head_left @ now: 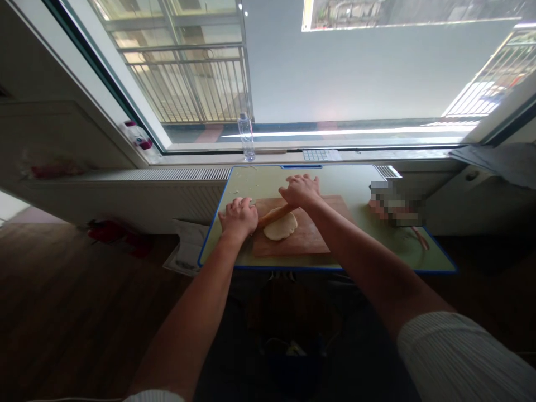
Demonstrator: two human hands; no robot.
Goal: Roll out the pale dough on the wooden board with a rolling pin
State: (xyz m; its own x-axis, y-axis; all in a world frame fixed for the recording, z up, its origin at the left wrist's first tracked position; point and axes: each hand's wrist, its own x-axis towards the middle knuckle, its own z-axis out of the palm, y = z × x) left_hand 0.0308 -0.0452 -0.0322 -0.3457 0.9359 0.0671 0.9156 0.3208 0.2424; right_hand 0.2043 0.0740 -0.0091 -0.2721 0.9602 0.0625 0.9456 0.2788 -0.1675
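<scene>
1. On the table [355, 181] (green top, blue edge) there's a wooden board [314, 237], and the dough [282, 228] sits on its L half, a flat round w/ a slightly uneven edge.
2. Rolling pin [275, 215] lies at a slant across the far part of the dough, L end closer to me, R end farther off. A sliver of dough shows past it.
3. My L grip [238, 216]: palm down over the pin's near end, by the board's L side. Fingers fanned out fwd, not wrapped round it AFAICT.
4. My R grip [300, 191]: same deal on the far end, nr the board's back edge. Fingers stretched out; can't tell from my cam if the thumb hooks under.
5. Misc on my feed: clear bottle [246, 138] upright on the windowsill [355, 156], some crumbs [237, 191] on the table's far L, plus a pixelated patch [396, 204] on the R, unreadable tbh.
</scene>
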